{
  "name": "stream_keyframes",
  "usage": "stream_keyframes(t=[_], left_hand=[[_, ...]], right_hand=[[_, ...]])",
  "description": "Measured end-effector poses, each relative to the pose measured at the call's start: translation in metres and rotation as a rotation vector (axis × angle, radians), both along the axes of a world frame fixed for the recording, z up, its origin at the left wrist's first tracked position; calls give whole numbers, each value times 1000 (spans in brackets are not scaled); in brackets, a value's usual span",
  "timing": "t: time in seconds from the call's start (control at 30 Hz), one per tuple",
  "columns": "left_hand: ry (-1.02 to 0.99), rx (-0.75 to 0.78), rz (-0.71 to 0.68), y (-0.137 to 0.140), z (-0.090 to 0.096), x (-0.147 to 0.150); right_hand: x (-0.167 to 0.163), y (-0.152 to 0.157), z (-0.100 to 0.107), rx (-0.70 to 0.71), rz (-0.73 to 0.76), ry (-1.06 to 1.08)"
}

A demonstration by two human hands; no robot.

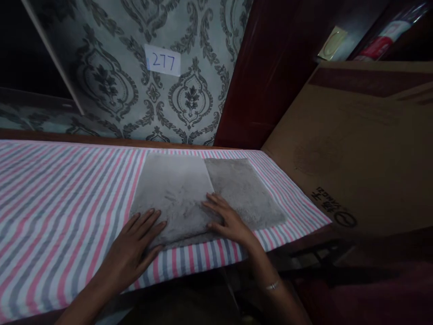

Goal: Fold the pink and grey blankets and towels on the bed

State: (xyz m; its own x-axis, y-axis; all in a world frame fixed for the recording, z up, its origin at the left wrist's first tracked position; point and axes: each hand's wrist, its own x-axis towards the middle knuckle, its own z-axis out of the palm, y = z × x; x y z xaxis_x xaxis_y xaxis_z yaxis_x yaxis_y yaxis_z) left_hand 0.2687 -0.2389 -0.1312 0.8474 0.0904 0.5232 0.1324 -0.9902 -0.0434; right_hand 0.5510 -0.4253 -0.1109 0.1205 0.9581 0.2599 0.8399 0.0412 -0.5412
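Observation:
A grey fuzzy cloth (182, 198) lies flat on the striped tablecloth (74, 189), its left part folded over with a smoother, lighter face up. To the right, its darker plush part (243, 189) lies uncovered. My left hand (131, 248) rests at the cloth's near left corner, fingers spread and palm down. Over the edge where the lighter part meets the darker one, my right hand (228, 219) lies with its fingers stretched out, touching the fabric. Neither hand grips anything.
A large cardboard box (365, 149) stands at the table's right side. Behind the table is a patterned wall (192, 95) with a paper label (163, 60) reading 277. A dark red post (264, 76) rises at the back. A dark panel (30, 54) hangs at upper left.

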Motion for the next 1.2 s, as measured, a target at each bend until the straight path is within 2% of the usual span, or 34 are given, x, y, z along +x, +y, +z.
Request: stream_keyframes(t=[0.13,0.33,0.43,0.57,0.7,0.9,1.03,1.2], left_hand=[[-9,-29,-33,1,2,4],[-3,-45,-71,4,-12,5],[-48,-44,-50,6,-13,-1],[-104,-17,-105,1,1,-4],[-118,1,-96,-6,11,1],[-191,6,-37,-4,2,1],[-189,37,-70,-1,-3,-4],[-137,7,-110,-7,4,-11]], right_hand=[[-14,-34,-19,105,-104,25],[-21,-28,-28,373,-170,13],[-23,-28,-28,442,-184,8],[-26,-32,-29,467,-175,-2],[-24,-33,-29,472,-161,-4],[-27,-33,-30,454,-187,-4],[-31,-35,-28,445,-149,7],[-28,-35,-6,388,-72,26]])
